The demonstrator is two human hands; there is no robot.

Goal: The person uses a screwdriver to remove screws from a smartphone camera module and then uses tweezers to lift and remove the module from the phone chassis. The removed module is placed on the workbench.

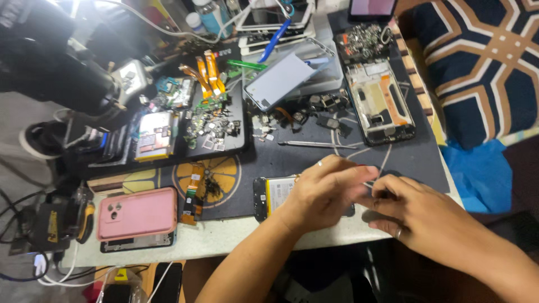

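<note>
An opened phone [275,193] with its battery showing lies on a dark work mat [314,154] near the table's front edge. My left hand [325,191] rests over the phone's right half and covers it. My right hand [418,213], a ring on one finger, meets it from the right and pinches a thin metal tool [369,184] between the fingertips. A thin red wire [359,166] runs just above my left hand's knuckles.
A pink phone case [137,213] lies front left. A dark tray [168,151] holds small parts, orange flex cables [209,72] and a battery. A stripped phone frame [380,101] lies back right, tweezers [314,144] mid-mat, a microscope [50,67] at left, a patterned cushion [483,62] at right.
</note>
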